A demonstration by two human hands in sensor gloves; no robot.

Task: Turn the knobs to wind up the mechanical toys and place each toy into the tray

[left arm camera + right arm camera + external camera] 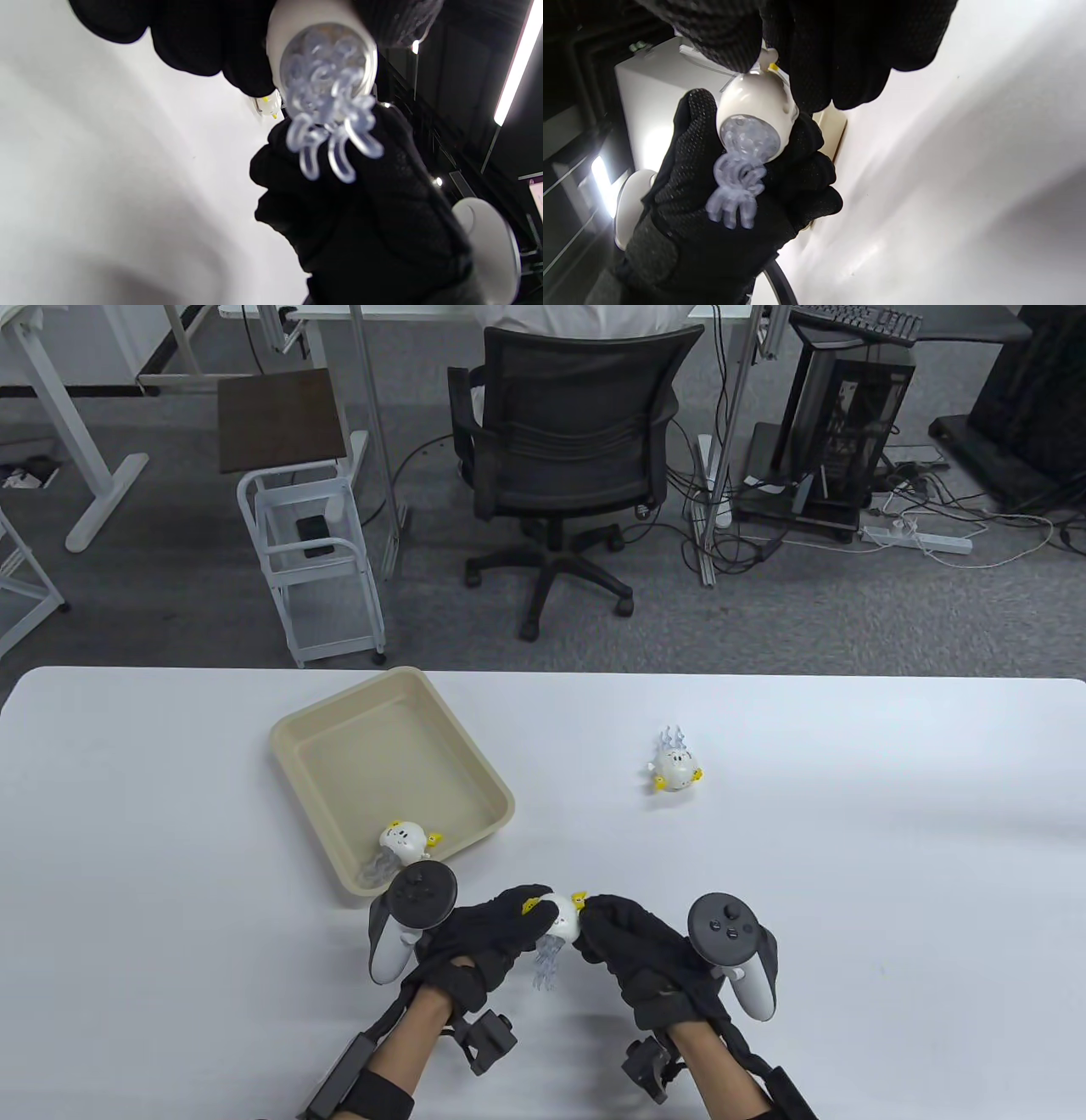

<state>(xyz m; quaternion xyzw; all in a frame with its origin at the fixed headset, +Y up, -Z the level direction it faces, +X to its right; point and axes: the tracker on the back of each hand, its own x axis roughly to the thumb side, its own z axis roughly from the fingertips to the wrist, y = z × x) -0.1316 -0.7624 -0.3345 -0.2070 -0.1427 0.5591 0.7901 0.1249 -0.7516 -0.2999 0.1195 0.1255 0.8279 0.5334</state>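
The wind-up toy [562, 920] hangs above the worktop [848, 899] near the tray [297, 729], my left hand [484, 937] gripping its body, my right hand [632, 946] pinching its yellow knob [580, 898]; overtwisting may jam it or make it slip.

Glossy plastic toy [755, 110] w/ clear tentacles [734, 195]; matt knit gloves [712, 237].

The table view looks down from above the person at the white table [764, 831], taking in the office floor and chair [568, 458] beyond. Each wrist view sits very close under its hand, tilted and facing upward across the tabletop. All three share the held jellyfish toy [562, 918] [326, 84] [751, 127] between both gloves.
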